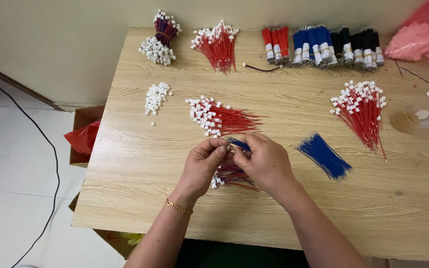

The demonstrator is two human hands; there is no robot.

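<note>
1. Left hand and right hand pinch a blue wire above the table.
2. Wire runs left-right, its free end pointing upper-left.
3. Pale wooden table; white tiled floor, cream wall.

pink plastic bag at table's far right corner, white labels banding wire bundles

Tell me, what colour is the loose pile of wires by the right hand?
Blue: the loose wire pile beside the right hand, seen in the head view.
</note>
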